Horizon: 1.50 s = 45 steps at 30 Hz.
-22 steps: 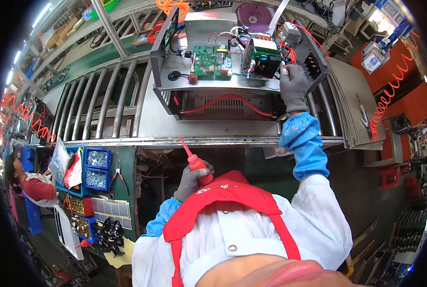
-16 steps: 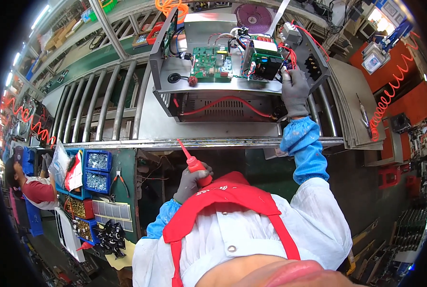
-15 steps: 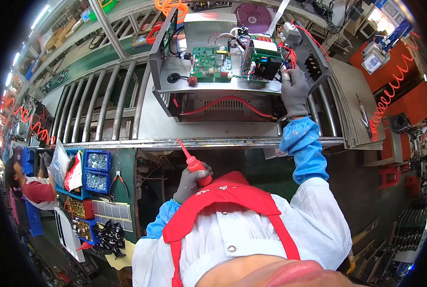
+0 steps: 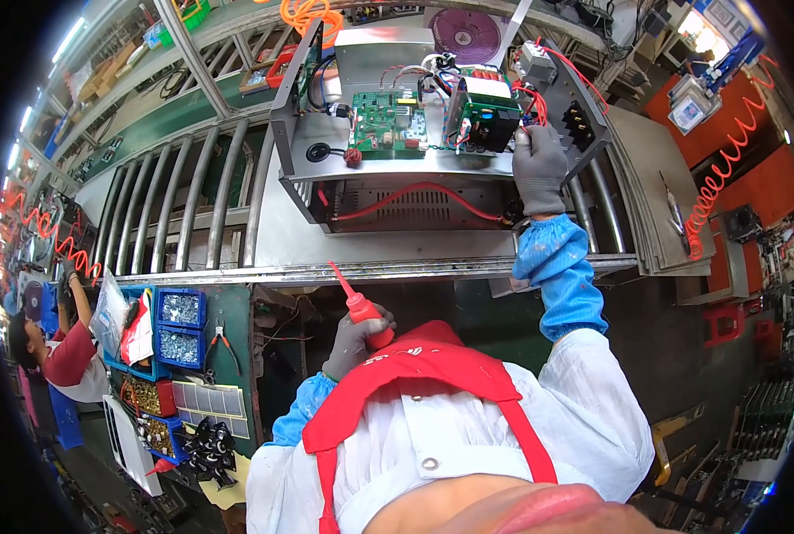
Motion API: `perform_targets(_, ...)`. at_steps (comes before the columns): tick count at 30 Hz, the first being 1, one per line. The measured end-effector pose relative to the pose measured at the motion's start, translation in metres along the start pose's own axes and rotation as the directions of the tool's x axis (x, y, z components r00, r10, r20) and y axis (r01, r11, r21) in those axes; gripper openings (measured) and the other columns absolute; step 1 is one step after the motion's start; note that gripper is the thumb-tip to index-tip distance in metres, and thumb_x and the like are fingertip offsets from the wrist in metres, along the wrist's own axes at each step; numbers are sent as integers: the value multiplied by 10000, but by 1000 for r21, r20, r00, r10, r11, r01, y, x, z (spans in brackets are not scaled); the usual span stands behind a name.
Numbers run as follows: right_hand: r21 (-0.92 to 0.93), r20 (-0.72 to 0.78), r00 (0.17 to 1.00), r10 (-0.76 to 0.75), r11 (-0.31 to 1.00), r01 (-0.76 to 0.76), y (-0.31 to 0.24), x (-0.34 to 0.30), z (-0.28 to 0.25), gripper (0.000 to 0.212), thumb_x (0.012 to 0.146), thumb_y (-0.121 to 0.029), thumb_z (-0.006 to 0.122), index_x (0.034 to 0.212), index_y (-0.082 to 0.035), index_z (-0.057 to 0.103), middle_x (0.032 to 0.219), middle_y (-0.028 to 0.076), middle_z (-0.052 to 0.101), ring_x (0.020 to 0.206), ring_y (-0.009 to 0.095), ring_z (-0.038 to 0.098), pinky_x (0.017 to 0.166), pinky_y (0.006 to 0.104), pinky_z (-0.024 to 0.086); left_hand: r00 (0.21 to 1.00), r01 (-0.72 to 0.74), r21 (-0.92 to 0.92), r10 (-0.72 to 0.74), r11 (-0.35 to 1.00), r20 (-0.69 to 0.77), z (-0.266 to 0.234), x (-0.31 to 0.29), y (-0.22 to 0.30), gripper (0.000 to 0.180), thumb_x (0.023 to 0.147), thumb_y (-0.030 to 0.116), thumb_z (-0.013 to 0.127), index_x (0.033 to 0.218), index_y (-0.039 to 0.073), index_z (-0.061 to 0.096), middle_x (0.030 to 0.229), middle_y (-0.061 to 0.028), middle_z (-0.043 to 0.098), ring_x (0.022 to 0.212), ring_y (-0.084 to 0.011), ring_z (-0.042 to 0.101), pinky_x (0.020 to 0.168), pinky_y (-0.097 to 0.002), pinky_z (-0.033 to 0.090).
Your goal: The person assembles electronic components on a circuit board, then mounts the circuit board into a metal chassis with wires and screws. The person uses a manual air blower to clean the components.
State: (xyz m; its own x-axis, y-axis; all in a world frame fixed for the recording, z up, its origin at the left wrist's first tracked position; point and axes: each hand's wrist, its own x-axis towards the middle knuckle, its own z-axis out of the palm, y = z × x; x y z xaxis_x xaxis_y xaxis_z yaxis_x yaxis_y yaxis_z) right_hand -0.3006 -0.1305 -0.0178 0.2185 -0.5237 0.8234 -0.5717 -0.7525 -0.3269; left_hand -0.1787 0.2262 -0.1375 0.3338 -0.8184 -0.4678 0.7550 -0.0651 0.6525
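My left hand (image 4: 352, 345), in a grey glove, is closed round a red squeeze bottle (image 4: 363, 311) whose thin nozzle points up and away from me. It is held in front of my red apron, apart from the bench. My right hand (image 4: 540, 169), also gloved, reaches into the right side of an open grey metal chassis (image 4: 388, 164). Its fingers are curled beside red wires (image 4: 536, 103) and a black block (image 4: 490, 127); what they pinch, if anything, is hidden. Left of there lies a green circuit board (image 4: 386, 120). A red cable (image 4: 415, 189) runs along the chassis's lower compartment.
The chassis rests on a roller conveyor (image 4: 179, 200). To the left, blue bins (image 4: 181, 347) hold small metal parts, with pliers (image 4: 222, 341) beside them. Stacked grey boards (image 4: 655, 196) bear a screwdriver-like tool (image 4: 673, 209) at right. A co-worker (image 4: 72, 356) is at far left.
My right hand stays at the chassis's right side, its fingers slightly shifted leftward. My left hand keeps the bottle in place. The co-worker at far left has raised an arm. The view has shifted slightly.
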Motion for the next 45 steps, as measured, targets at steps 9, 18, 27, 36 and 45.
perform_targets(9, -91, -30, 998, 59, 994, -62, 9, 4, 20, 105, 812, -169, 642, 832, -70, 611, 793, 129, 581, 756, 338, 585, 631, 448, 452, 1000, 2, 4, -2, 1000, -14, -6, 4, 0, 336, 670, 58, 690, 977, -6, 570, 908, -125, 615, 843, -236, 619, 750, -370, 534)
perform_targets(18, -25, -54, 997, -49, 999, 48, -46, -47, -51, 297, 801, -150, 653, 1065, -50, 560, 996, 153, 562, 933, 359, 561, 775, 449, 475, 965, -56, 249, -12, 967, 262, 38, 12, 14, 385, 716, 168, 715, 1040, 6, 586, 988, -99, 605, 899, -188, 597, 784, -334, 501)
perform_targets(27, 289, 949, 311, -50, -250, -924, -91, -138, -114, 522, 886, -359, 598, 1279, -43, 461, 1119, 38, 544, 987, 122, 550, 761, 263, 485, 865, -186, 290, 16, 939, 502, 124, 38, 30, 710, 802, 400, 705, 1340, 33, 421, 1172, -90, 542, 1071, -182, 540, 939, -324, 435)
perform_targets(36, 595, 561, 661, 498, 312, -740, 15, -74, -148, 372, 824, -146, 630, 1159, -39, 510, 1015, 77, 550, 860, 144, 553, 749, 268, 471, 709, -661, 716, 498, 224, 499, 142, 63, 118, 337, 832, 101, 703, 1143, 4, 616, 1068, -93, 650, 964, -180, 631, 867, -305, 498)
perform_targets(45, 652, 406, 775, 485, 440, -617, 88, -60, -138, 438, 781, -157, 705, 1141, 10, 521, 1046, 106, 559, 894, 168, 559, 813, 306, 473, 326, 290, 857, 886, -426, 330, 123, 118, 292, 560, 884, 549, 525, 1201, 93, 599, 1094, -184, 653, 1012, -351, 623, 850, -421, 485)
